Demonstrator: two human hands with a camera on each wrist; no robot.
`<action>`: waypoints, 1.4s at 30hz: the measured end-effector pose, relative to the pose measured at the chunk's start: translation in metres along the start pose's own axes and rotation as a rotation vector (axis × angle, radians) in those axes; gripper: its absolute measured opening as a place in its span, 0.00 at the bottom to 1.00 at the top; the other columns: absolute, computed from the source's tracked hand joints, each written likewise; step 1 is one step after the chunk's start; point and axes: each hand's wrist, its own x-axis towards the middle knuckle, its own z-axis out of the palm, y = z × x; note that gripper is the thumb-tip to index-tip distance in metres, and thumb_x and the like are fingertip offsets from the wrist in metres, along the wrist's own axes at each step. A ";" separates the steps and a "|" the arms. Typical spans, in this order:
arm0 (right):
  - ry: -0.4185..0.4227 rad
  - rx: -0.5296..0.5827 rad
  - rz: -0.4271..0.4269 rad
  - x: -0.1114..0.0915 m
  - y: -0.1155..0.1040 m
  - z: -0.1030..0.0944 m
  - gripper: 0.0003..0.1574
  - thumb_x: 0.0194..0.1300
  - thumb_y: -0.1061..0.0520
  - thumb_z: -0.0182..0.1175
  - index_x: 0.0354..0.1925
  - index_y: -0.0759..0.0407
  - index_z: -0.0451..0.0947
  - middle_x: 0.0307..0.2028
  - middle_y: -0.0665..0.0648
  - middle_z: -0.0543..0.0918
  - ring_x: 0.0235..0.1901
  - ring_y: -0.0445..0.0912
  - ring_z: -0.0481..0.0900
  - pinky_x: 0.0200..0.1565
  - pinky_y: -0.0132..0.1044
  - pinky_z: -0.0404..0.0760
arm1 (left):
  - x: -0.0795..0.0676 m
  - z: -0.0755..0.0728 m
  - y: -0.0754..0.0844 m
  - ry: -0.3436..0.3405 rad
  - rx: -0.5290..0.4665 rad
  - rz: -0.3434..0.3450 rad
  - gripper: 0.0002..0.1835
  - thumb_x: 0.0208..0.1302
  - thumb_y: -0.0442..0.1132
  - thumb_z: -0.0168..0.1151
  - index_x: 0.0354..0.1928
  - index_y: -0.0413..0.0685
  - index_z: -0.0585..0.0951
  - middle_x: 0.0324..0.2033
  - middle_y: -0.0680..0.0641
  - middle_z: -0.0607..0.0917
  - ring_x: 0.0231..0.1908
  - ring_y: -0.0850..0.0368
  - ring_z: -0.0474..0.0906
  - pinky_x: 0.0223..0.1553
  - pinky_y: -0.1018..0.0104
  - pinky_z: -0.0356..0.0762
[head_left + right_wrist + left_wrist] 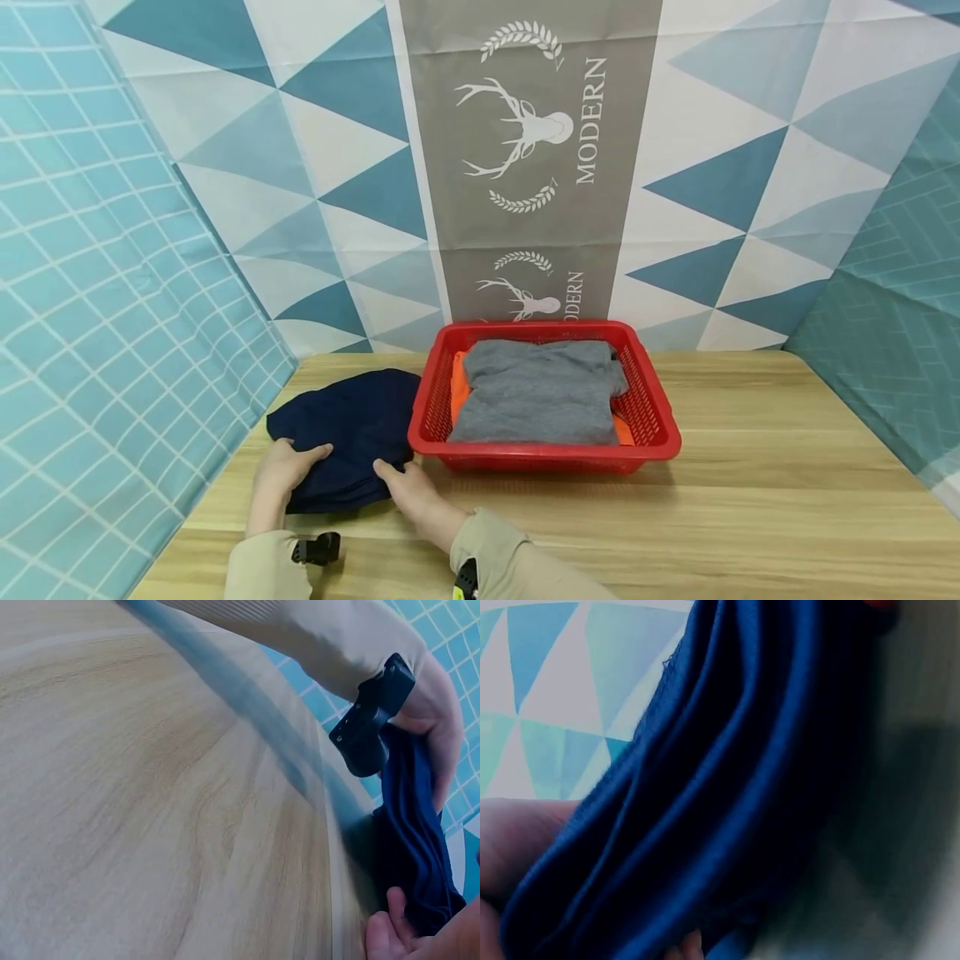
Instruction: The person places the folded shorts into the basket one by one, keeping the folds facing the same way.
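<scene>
A dark navy folded piece of cloth [348, 425], its garment type not plain, is at the table's left, beside the red basket. My left hand [281, 473] grips its left side, thumb on top. At its near right edge, my right hand [415, 497] pinches the fabric, thumb uppermost. Several stacked layers of the navy cloth [697, 787] show in the left wrist view. From the right wrist, the cloth [412, 832] appears held between both hands, with its near edge off the tabletop. Fingers under the cloth are mostly hidden.
A red plastic basket [540, 452] stands right of the navy cloth, close against it. Inside lie a grey folded cloth [540, 392] and orange fabric [459, 387] beneath. The wooden table [750, 467] extends rightward. Patterned sheets [360, 167] hang behind and at the sides.
</scene>
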 end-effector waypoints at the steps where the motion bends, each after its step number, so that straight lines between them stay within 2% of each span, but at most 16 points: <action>1: -0.004 0.014 0.008 0.000 0.000 -0.001 0.49 0.61 0.38 0.52 0.61 0.76 0.56 0.58 0.71 0.66 0.53 0.61 0.69 0.52 0.52 0.69 | -0.001 -0.002 0.002 0.001 0.007 0.000 0.48 0.57 0.53 0.56 0.61 0.16 0.51 0.58 0.18 0.54 0.57 0.24 0.53 0.58 0.40 0.58; 3: -0.009 0.030 0.018 0.000 0.001 -0.003 0.49 0.61 0.36 0.50 0.62 0.75 0.56 0.57 0.70 0.68 0.44 0.57 0.75 0.45 0.47 0.74 | -0.004 -0.005 0.005 0.000 0.008 0.000 0.48 0.57 0.53 0.56 0.62 0.17 0.50 0.59 0.19 0.54 0.58 0.24 0.53 0.57 0.40 0.58; 6: -0.017 0.047 0.033 0.001 0.001 -0.004 0.48 0.62 0.37 0.50 0.62 0.75 0.57 0.54 0.68 0.70 0.33 0.50 0.75 0.36 0.42 0.77 | -0.009 -0.010 0.011 0.003 -0.001 0.002 0.48 0.57 0.54 0.56 0.63 0.20 0.50 0.59 0.20 0.54 0.57 0.25 0.53 0.57 0.40 0.59; 8: -0.029 0.071 0.040 0.001 0.001 -0.004 0.46 0.62 0.39 0.50 0.61 0.75 0.56 0.55 0.69 0.69 0.35 0.50 0.77 0.35 0.42 0.78 | -0.013 -0.013 0.016 0.011 -0.006 0.007 0.48 0.57 0.55 0.56 0.64 0.22 0.50 0.59 0.21 0.55 0.57 0.25 0.54 0.56 0.40 0.59; 11: -0.056 0.124 0.059 0.002 0.002 -0.003 0.47 0.62 0.41 0.51 0.62 0.76 0.53 0.57 0.72 0.66 0.44 0.55 0.76 0.37 0.45 0.79 | -0.020 -0.018 0.024 0.036 0.002 0.023 0.47 0.57 0.55 0.57 0.63 0.23 0.53 0.59 0.21 0.57 0.57 0.25 0.56 0.56 0.40 0.60; 13: -0.086 0.177 0.078 0.003 0.002 -0.003 0.46 0.63 0.42 0.51 0.62 0.76 0.52 0.56 0.72 0.68 0.45 0.60 0.76 0.39 0.47 0.80 | -0.024 -0.020 0.029 0.050 0.010 0.036 0.47 0.56 0.56 0.57 0.63 0.23 0.54 0.59 0.22 0.58 0.56 0.26 0.57 0.55 0.40 0.60; 15: -0.116 0.211 0.097 0.003 0.002 -0.003 0.44 0.63 0.43 0.51 0.61 0.76 0.55 0.52 0.71 0.73 0.44 0.61 0.77 0.41 0.47 0.79 | -0.028 -0.022 0.033 0.065 0.017 0.045 0.47 0.56 0.57 0.57 0.63 0.24 0.55 0.59 0.22 0.59 0.56 0.26 0.58 0.54 0.40 0.61; 18: -0.147 0.242 0.118 0.002 0.001 -0.005 0.41 0.63 0.44 0.51 0.59 0.76 0.57 0.44 0.66 0.79 0.38 0.57 0.81 0.42 0.46 0.79 | -0.034 -0.025 0.040 0.090 0.026 0.049 0.46 0.56 0.57 0.58 0.63 0.26 0.56 0.59 0.23 0.60 0.56 0.27 0.59 0.54 0.40 0.62; 22: -0.140 0.254 0.119 0.000 -0.005 -0.006 0.46 0.62 0.45 0.53 0.63 0.76 0.51 0.48 0.64 0.75 0.38 0.50 0.79 0.42 0.44 0.78 | -0.043 -0.029 0.047 0.132 0.045 0.054 0.44 0.56 0.56 0.58 0.62 0.28 0.58 0.58 0.24 0.62 0.54 0.27 0.61 0.52 0.40 0.63; 27: -0.134 0.288 0.080 -0.004 -0.014 -0.007 0.47 0.61 0.46 0.54 0.65 0.74 0.50 0.52 0.65 0.72 0.39 0.48 0.77 0.42 0.43 0.78 | -0.052 -0.034 0.053 0.183 0.030 0.041 0.43 0.56 0.56 0.58 0.63 0.31 0.58 0.58 0.24 0.62 0.53 0.26 0.61 0.51 0.40 0.64; 32: -0.157 0.345 0.044 -0.009 -0.024 -0.007 0.47 0.61 0.48 0.55 0.66 0.72 0.48 0.61 0.68 0.64 0.51 0.54 0.73 0.47 0.46 0.76 | -0.060 -0.040 0.058 0.235 -0.003 0.034 0.42 0.55 0.56 0.58 0.63 0.33 0.59 0.58 0.25 0.62 0.54 0.27 0.61 0.51 0.39 0.62; 34: -0.161 0.394 0.053 -0.010 -0.026 -0.006 0.48 0.60 0.49 0.56 0.67 0.72 0.46 0.63 0.70 0.59 0.55 0.58 0.69 0.49 0.49 0.75 | -0.063 -0.041 0.060 0.250 -0.010 0.034 0.42 0.55 0.57 0.58 0.63 0.35 0.60 0.59 0.25 0.62 0.54 0.27 0.60 0.52 0.38 0.62; 36: -0.167 0.468 0.079 -0.012 -0.028 -0.004 0.50 0.59 0.50 0.57 0.67 0.72 0.43 0.63 0.70 0.59 0.56 0.59 0.69 0.51 0.51 0.73 | -0.067 -0.042 0.062 0.262 -0.017 0.037 0.41 0.55 0.57 0.59 0.63 0.37 0.60 0.59 0.26 0.62 0.55 0.28 0.60 0.52 0.38 0.62; 39: -0.200 0.571 0.102 -0.014 -0.028 -0.002 0.43 0.60 0.51 0.56 0.65 0.67 0.50 0.57 0.66 0.68 0.51 0.56 0.73 0.51 0.51 0.73 | -0.071 -0.043 0.066 0.284 -0.020 0.053 0.41 0.55 0.58 0.59 0.63 0.38 0.61 0.60 0.27 0.63 0.54 0.28 0.61 0.52 0.38 0.62; 42: -0.257 0.628 0.095 -0.016 -0.028 -0.001 0.32 0.63 0.51 0.53 0.60 0.65 0.60 0.53 0.61 0.74 0.49 0.51 0.75 0.51 0.49 0.72 | -0.077 -0.042 0.070 0.325 -0.046 0.073 0.40 0.55 0.58 0.59 0.63 0.40 0.62 0.60 0.27 0.64 0.54 0.29 0.62 0.51 0.38 0.62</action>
